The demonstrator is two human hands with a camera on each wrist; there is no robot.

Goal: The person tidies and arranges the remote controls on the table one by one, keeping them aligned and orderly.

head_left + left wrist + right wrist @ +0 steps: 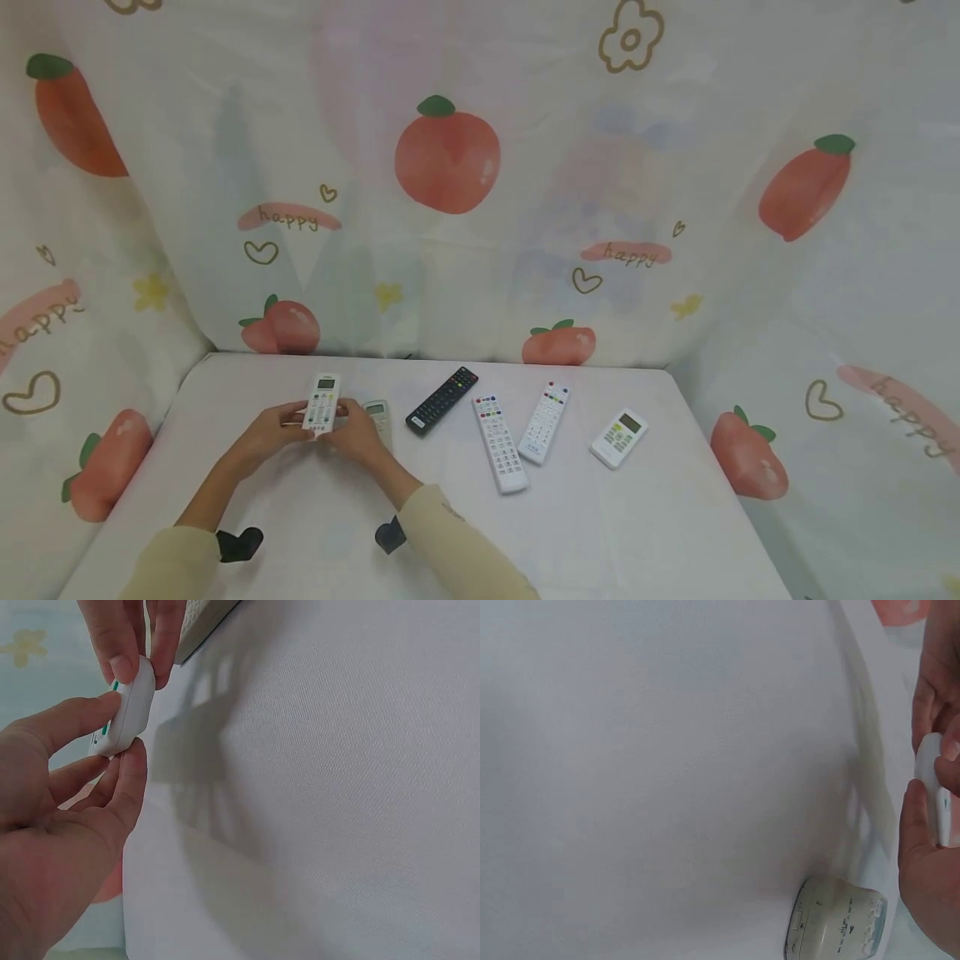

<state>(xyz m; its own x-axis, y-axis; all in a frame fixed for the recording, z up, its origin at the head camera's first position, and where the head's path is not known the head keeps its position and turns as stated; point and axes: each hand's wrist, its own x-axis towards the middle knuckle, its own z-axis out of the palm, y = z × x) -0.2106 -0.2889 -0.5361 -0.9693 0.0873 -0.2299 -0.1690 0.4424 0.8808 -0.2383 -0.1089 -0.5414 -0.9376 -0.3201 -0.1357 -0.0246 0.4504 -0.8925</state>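
A small white remote control (323,405) with a grey screen is held up over the table, its buttons facing the head camera. My left hand (264,435) pinches one side of it, and my right hand (360,435) pinches the other. In the left wrist view the left thumb and fingers (129,784) grip the remote's (136,705) edges, and the remote's shadow falls on the table below. The right wrist view shows the remote (926,766) side-on between both hands. A beige remote (380,417), partly hidden by the right hand, lies just to its right.
Right of the hands lie a black remote (442,402), a long white remote (500,446), another white remote (544,423) and a short white remote with a screen (619,438). The white table (600,533) is enclosed by fruit-printed cloth (480,275) behind and on both sides.
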